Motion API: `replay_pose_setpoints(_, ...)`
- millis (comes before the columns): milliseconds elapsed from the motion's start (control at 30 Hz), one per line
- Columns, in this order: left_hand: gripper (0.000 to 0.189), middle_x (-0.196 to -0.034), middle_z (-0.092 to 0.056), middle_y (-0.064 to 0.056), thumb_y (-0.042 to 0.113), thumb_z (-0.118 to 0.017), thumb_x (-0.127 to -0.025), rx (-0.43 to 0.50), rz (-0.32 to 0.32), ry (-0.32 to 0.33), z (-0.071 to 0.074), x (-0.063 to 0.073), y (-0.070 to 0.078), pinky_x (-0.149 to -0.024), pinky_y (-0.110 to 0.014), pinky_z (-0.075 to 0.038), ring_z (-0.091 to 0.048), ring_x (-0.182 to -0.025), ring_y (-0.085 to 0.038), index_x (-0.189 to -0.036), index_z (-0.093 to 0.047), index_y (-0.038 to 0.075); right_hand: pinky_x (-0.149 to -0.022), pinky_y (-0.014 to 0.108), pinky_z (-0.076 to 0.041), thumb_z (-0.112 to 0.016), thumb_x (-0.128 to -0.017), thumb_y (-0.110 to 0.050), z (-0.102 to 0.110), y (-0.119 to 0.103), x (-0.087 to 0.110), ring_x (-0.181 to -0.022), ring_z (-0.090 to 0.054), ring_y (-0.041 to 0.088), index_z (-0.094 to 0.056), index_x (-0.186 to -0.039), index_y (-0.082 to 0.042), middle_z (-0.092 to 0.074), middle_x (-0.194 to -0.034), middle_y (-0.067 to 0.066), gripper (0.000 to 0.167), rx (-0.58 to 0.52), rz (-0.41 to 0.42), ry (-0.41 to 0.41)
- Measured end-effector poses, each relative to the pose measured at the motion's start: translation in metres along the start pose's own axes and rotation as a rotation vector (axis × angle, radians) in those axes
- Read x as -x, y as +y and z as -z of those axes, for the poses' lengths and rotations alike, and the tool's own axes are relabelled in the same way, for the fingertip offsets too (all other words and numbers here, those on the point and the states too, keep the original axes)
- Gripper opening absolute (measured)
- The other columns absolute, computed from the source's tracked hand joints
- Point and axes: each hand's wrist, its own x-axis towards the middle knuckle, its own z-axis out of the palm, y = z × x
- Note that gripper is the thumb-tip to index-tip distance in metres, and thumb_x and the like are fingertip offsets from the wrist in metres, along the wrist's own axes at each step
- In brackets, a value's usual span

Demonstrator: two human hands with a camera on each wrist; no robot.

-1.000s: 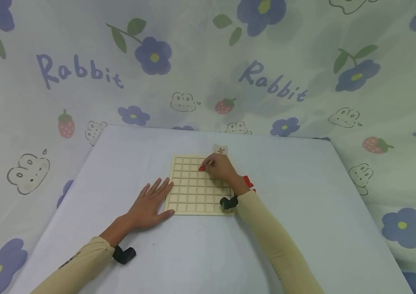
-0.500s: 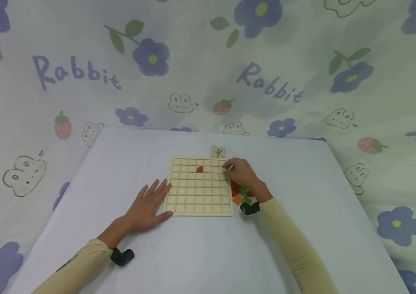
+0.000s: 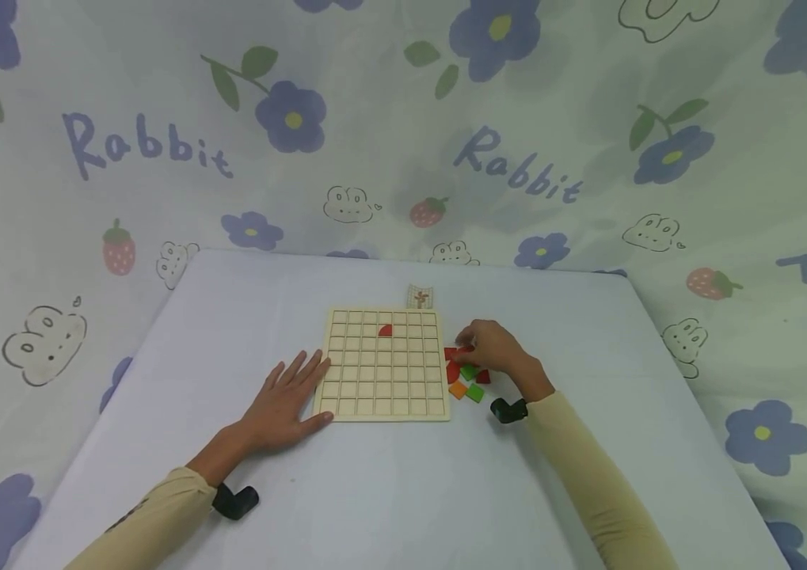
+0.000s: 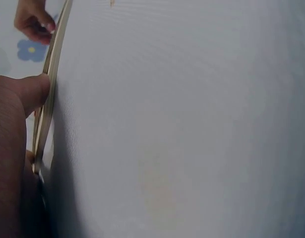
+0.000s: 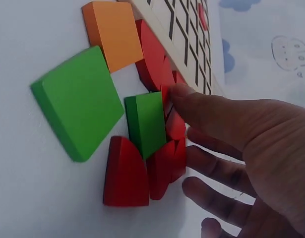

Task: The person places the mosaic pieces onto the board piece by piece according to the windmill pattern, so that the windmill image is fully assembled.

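Observation:
My left hand (image 3: 282, 408) lies flat with fingers spread, thumb and fingertips on the left edge of a light wooden grid board (image 3: 378, 372). One red quarter-circle block (image 3: 386, 330) sits in a square of the upper part of the grid. At the board's right side, my right hand (image 3: 492, 348) reaches down over a cluster of small blocks. In the right wrist view its thumb (image 5: 212, 111) and bent fingers stand apart, tips right at several red blocks (image 5: 125, 178). Two green blocks (image 5: 80, 104) and an orange block (image 5: 115, 37) lie beside them.
A small card with a pinwheel-like pattern (image 3: 420, 297) lies behind the board's upper edge. The table has a white cover (image 3: 374, 491), and a printed cloth with flowers and rabbits hangs behind it. Each wrist wears a black camera (image 3: 508, 410).
My right hand has let go of the red quarter-circle block in the grid and moved right to the loose blocks beside the board. My left hand has stayed at the board's edge.

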Motion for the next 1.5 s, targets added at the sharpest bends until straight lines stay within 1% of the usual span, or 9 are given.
replay_pose_setpoints(200,0.085,-0.161,-0.022,-0.014,0.057,-0.056,-0.092,-0.001,0.000,0.010,0.000,0.001,0.000,-0.112,-0.061,-0.012,-0.014,-0.146,-0.038,-0.155,-0.028,0.006,-0.082,0.037,-0.051,-0.080,-0.084,-0.026,0.002,0.001,0.006,-0.087,-0.056,0.020,-0.076,-0.102,-0.010,-0.065,-0.093,-0.001,0.024,-0.010,-0.007,-0.008)
replay_pose_setpoints(400,0.086,-0.161,-0.020,-0.013,0.059,-0.054,-0.093,-0.006,0.004,-0.004,-0.001,0.000,-0.001,-0.113,-0.059,-0.011,-0.012,-0.147,-0.037,-0.156,-0.026,0.007,-0.075,0.032,-0.053,-0.078,-0.086,-0.024,-0.004,0.004,0.006,-0.085,-0.057,0.020,-0.074,-0.102,-0.012,-0.064,-0.094,-0.001,0.021,-0.070,-0.032,-0.014)
replay_pose_setpoints(633,0.087,-0.162,-0.019,-0.012,0.060,-0.052,-0.093,-0.012,0.010,-0.007,-0.005,0.000,-0.004,-0.113,-0.059,-0.011,-0.011,-0.147,-0.036,-0.156,-0.025,0.008,-0.076,0.032,-0.052,-0.079,-0.084,-0.023,-0.010,0.002,0.007,-0.084,-0.058,0.018,-0.071,-0.095,-0.010,-0.063,-0.090,-0.001,0.019,-0.099,0.029,-0.004)
replay_pose_setpoints(800,0.087,-0.163,-0.017,-0.011,0.061,-0.051,-0.093,-0.003,0.015,-0.015,-0.005,-0.001,-0.004,-0.114,-0.059,-0.009,-0.009,-0.148,-0.036,-0.157,-0.023,0.009,-0.069,0.031,-0.051,-0.077,-0.081,-0.019,-0.015,0.000,0.008,-0.078,-0.057,0.018,-0.069,-0.088,-0.011,-0.063,-0.083,-0.001,0.013,-0.147,0.033,0.015)
replay_pose_setpoints(900,0.088,-0.163,-0.015,-0.010,0.062,-0.050,-0.093,0.000,0.018,-0.021,-0.006,-0.001,-0.004,-0.114,-0.058,-0.008,-0.008,-0.148,-0.035,-0.157,-0.022,0.010,-0.067,0.030,-0.050,-0.078,-0.082,-0.021,-0.018,-0.001,0.008,-0.078,-0.057,0.018,-0.070,-0.088,-0.011,-0.063,-0.083,-0.001,0.014,-0.154,0.028,0.028)
replay_pose_setpoints(1033,0.087,-0.162,-0.017,-0.011,0.060,-0.052,-0.093,0.008,0.006,-0.003,-0.007,-0.001,-0.005,-0.113,-0.059,-0.009,-0.010,-0.148,-0.036,-0.157,-0.023,0.009,-0.068,0.030,-0.052,-0.080,-0.082,-0.024,-0.020,-0.003,0.009,-0.081,-0.058,0.018,-0.071,-0.090,-0.012,-0.063,-0.087,-0.001,0.018,-0.185,0.005,0.018)
replay_pose_setpoints(1200,0.087,-0.162,-0.018,-0.011,0.059,-0.054,-0.093,0.001,0.004,0.008,-0.006,-0.001,-0.004,-0.113,-0.059,-0.009,-0.011,-0.148,-0.036,-0.157,-0.024,0.008,-0.063,0.029,-0.051,-0.080,-0.082,-0.023,-0.019,-0.005,0.009,-0.076,-0.057,0.018,-0.068,-0.089,-0.011,-0.063,-0.083,0.000,0.018,-0.221,-0.002,0.009)
replay_pose_setpoints(1300,0.087,-0.162,-0.018,-0.012,0.060,-0.053,-0.092,-0.004,0.006,0.008,-0.004,-0.002,-0.002,-0.113,-0.059,-0.010,-0.011,-0.147,-0.036,-0.156,-0.025,0.008,-0.062,0.030,-0.051,-0.082,-0.080,-0.021,-0.017,-0.003,0.009,-0.073,-0.057,0.018,-0.070,-0.090,-0.010,-0.063,-0.080,0.000,0.018,-0.252,0.019,0.036)
replay_pose_setpoints(1500,0.087,-0.162,-0.018,-0.011,0.060,-0.053,-0.092,-0.001,0.013,-0.004,-0.003,-0.001,-0.001,-0.114,-0.059,-0.009,-0.011,-0.148,-0.036,-0.157,-0.024,0.009,-0.059,0.030,-0.048,-0.077,-0.086,-0.019,-0.016,0.002,0.007,-0.074,-0.054,0.020,-0.076,-0.104,-0.011,-0.064,-0.082,-0.002,0.020,-0.286,0.047,0.113)
